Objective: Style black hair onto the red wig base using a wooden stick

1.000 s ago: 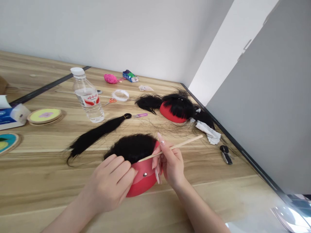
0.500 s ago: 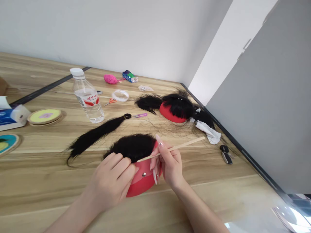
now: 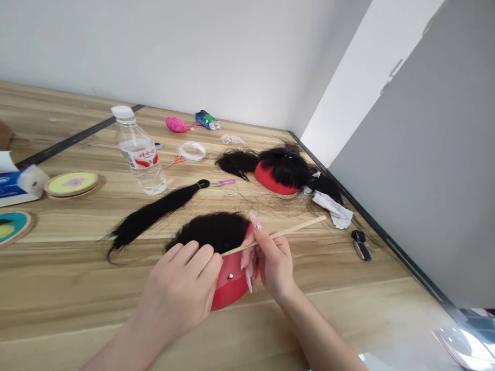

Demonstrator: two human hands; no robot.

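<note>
A red dome-shaped form (image 3: 232, 298) lies in front of me with black hair (image 3: 216, 230) over its far side and sheer mesh with a silver pin (image 3: 230, 277) on its near side. My right hand (image 3: 274, 263) pinches a slim wooden stick (image 3: 296, 227) that slants across the form. The stick's left tip is hidden at my left fingers. My left hand (image 3: 183, 288) is closed at the hair's edge on the form, its fingertips out of sight, so what they grip cannot be seen. Beyond lies a tied bundle of black hair (image 3: 158, 211).
Farther back, a second red form (image 3: 270, 178) carries black hair. Around the table are a water bottle (image 3: 141, 157), purple snips (image 3: 226, 182), orange-handled scissors (image 3: 179, 159), a tape roll (image 3: 192, 151), pink yarn (image 3: 176, 124), a crumpled tissue (image 3: 335, 210) and a key fob (image 3: 361, 247).
My left hand has shifted slightly right, up to the stick's left end, and now covers its tip. My right hand still holds the stick at nearly the same slant.
</note>
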